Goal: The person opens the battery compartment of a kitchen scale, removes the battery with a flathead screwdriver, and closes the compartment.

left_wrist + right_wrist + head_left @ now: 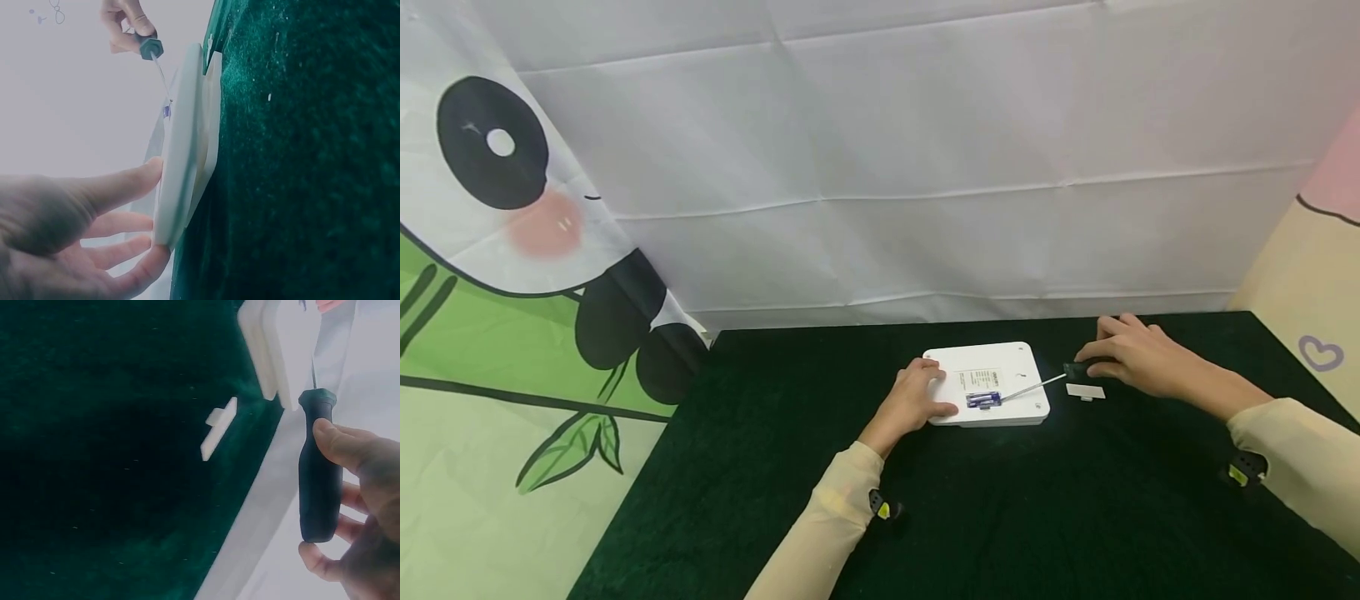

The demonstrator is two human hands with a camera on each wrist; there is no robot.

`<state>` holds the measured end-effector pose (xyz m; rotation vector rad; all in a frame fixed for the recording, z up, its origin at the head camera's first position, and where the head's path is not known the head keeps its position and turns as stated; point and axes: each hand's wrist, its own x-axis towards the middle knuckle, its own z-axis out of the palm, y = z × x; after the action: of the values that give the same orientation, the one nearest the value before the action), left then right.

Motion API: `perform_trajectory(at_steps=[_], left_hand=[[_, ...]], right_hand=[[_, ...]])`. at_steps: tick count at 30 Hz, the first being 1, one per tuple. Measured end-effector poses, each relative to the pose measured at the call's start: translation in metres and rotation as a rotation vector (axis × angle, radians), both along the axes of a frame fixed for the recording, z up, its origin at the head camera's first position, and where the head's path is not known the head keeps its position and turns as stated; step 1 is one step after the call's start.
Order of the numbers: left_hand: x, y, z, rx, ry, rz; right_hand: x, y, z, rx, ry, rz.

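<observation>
A white battery-powered device [1007,362] lies on the green cloth with its underside up. In its uncovered compartment are batteries [979,400] with blue wrapping. My left hand [913,393] holds the device's left side, thumb near the front edge and fingers farther back. With my right hand [1131,357] I grip the dark handle of a screwdriver [320,475]. Its thin metal shaft slants down to the left, and the tip reaches the right end of the battery compartment; whether it touches a battery is too small to tell. A small white battery cover [1086,391] lies below the screwdriver handle.
Dark green cloth [760,467] covers the table. Behind its far edge hangs a white fabric backdrop [925,167]. A printed cartoon panel [490,250] stands at the left, and a cream and pink one [1315,283] at the right.
</observation>
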<state>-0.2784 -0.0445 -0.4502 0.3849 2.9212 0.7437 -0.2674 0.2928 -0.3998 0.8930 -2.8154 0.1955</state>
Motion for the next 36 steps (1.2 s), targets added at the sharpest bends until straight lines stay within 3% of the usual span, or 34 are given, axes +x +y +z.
perform_trajectory(at_steps=[4, 11, 15, 29, 36], left_hand=[[-0.001, 0.000, 0.000, -0.013, -0.006, 0.000], [-0.001, -0.002, 0.002, -0.010, -0.012, -0.001], [-0.002, -0.002, 0.001, 0.001, -0.016, -0.001], [0.004, -0.003, 0.003, 0.006, -0.014, -0.015], [0.006, -0.006, 0.001, 0.009, -0.008, -0.038]], right_hand=[[0.002, 0.001, 0.000, 0.013, 0.036, 0.000], [0.010, -0.018, 0.022, 0.120, 0.255, 0.053], [0.011, -0.024, 0.029, 0.160, 0.311, 0.069], [0.009, -0.004, -0.002, 0.001, 0.012, -0.022], [0.016, 0.002, -0.017, -0.056, -0.048, -0.031]])
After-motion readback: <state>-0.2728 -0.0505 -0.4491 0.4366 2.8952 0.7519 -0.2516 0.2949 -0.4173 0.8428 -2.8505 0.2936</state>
